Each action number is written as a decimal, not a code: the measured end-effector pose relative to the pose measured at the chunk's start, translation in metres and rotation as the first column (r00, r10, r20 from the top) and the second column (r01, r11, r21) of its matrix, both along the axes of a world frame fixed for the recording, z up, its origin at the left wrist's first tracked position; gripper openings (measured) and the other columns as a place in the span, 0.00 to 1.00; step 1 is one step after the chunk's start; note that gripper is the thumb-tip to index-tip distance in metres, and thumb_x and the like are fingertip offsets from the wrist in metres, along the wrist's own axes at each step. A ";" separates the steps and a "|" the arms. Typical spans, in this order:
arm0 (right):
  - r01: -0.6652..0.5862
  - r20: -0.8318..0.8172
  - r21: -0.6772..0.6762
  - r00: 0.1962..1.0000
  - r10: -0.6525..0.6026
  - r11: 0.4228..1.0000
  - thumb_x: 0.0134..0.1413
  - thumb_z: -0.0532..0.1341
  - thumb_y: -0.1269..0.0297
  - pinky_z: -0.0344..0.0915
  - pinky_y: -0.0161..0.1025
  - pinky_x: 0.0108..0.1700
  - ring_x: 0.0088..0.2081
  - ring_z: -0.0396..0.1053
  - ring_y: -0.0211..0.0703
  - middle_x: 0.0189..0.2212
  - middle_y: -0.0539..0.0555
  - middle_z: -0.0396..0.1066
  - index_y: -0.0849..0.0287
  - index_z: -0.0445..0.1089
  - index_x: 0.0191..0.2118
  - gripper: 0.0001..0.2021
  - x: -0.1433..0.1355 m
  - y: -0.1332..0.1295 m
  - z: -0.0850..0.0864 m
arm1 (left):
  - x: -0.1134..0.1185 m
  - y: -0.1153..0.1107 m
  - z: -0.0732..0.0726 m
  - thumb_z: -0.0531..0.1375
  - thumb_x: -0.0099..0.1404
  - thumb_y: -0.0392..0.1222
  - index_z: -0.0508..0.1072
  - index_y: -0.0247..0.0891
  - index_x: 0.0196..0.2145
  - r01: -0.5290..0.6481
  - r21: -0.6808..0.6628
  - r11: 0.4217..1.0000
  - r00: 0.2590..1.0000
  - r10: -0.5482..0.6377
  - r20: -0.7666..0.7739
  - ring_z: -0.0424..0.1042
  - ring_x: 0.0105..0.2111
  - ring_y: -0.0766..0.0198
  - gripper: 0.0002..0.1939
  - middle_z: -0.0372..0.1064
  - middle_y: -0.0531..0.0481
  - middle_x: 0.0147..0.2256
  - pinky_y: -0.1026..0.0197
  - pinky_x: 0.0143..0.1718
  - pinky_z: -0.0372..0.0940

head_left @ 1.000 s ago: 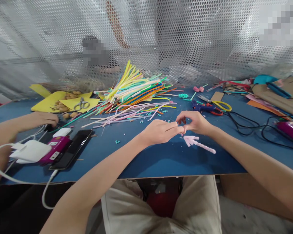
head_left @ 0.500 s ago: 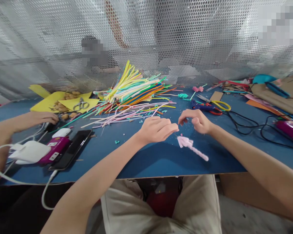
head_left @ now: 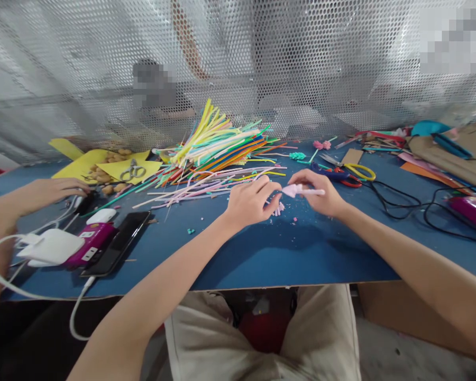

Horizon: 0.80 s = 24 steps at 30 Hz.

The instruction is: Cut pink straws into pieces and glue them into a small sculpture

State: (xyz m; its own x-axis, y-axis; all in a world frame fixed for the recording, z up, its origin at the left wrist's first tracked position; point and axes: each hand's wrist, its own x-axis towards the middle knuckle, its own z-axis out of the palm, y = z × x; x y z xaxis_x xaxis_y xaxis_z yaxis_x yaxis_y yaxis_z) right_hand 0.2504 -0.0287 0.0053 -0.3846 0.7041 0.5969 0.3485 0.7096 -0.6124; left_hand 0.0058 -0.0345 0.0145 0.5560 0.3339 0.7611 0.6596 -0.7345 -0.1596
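Observation:
A pale pink pipe-cleaner piece [head_left: 291,190] with a pointed head and a straight stem is held above the table by my right hand [head_left: 321,196], its stem lying across the fingers. My left hand [head_left: 252,201] is close to the tip of that piece, thumb and fingers pinched together; what lies between them is too small to make out. Under the hands, short pink bits [head_left: 278,209] are on the blue table [head_left: 238,259].
Behind my hands lies a heap of coloured pipe cleaners [head_left: 222,145]. Scissors [head_left: 357,170] and black cables are on the right. At the left are a phone [head_left: 117,243], a purple power strip [head_left: 89,246] and another person's hand [head_left: 59,190].
The pink piece has been lifted off the table into my right hand, and its stem now points right. My left hand's fingers have bent into a pinch; small pink bits show beneath.

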 end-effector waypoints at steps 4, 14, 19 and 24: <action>0.047 -0.166 0.002 0.985 -0.047 0.999 0.71 0.50 0.50 0.64 0.41 0.34 0.27 0.63 0.40 0.28 0.51 0.69 0.55 0.70 0.47 0.17 0.008 0.001 0.001 | -0.005 0.008 0.002 0.51 0.75 0.47 0.75 0.40 0.48 -0.114 -0.139 0.984 0.993 0.114 -0.002 0.72 0.33 0.65 0.16 0.74 0.46 0.40 0.62 0.25 0.53; 0.208 0.073 0.112 0.974 -0.216 0.972 0.69 0.56 0.55 0.65 0.38 0.33 0.24 0.66 0.38 0.26 0.50 0.75 0.57 0.73 0.37 0.13 0.005 0.004 0.003 | -0.010 0.013 0.002 0.54 0.70 0.45 0.75 0.39 0.50 -0.126 -0.217 0.968 0.988 0.102 -0.119 0.75 0.37 0.59 0.16 0.74 0.45 0.43 0.60 0.31 0.61; 0.294 -0.003 0.045 0.956 -0.295 0.955 0.68 0.57 0.53 0.64 0.39 0.33 0.25 0.68 0.39 0.24 0.50 0.75 0.57 0.73 0.35 0.15 0.011 0.017 -0.003 | -0.016 0.015 0.025 0.52 0.72 0.45 0.73 0.38 0.47 0.030 -0.067 0.997 0.989 -0.020 0.149 0.73 0.48 0.56 0.13 0.74 0.43 0.44 0.50 0.52 0.67; 0.293 -0.013 -0.002 0.956 -0.293 0.956 0.67 0.57 0.50 0.62 0.39 0.31 0.24 0.67 0.39 0.23 0.50 0.74 0.57 0.72 0.34 0.17 0.015 0.021 -0.004 | -0.059 0.002 0.043 0.50 0.73 0.56 0.70 0.41 0.35 0.127 0.166 0.978 0.788 -0.201 0.582 0.71 0.37 0.61 0.19 0.68 0.50 0.30 0.51 0.42 0.73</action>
State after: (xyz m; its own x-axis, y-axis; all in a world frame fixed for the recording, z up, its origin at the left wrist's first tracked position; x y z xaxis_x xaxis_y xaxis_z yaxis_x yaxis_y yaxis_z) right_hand 0.2655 -0.0074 0.0009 -0.1531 0.7850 0.6002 0.5333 0.5770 -0.6186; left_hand -0.0537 -0.0325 0.0574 0.0221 0.1711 0.9850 0.5229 -0.8417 0.1345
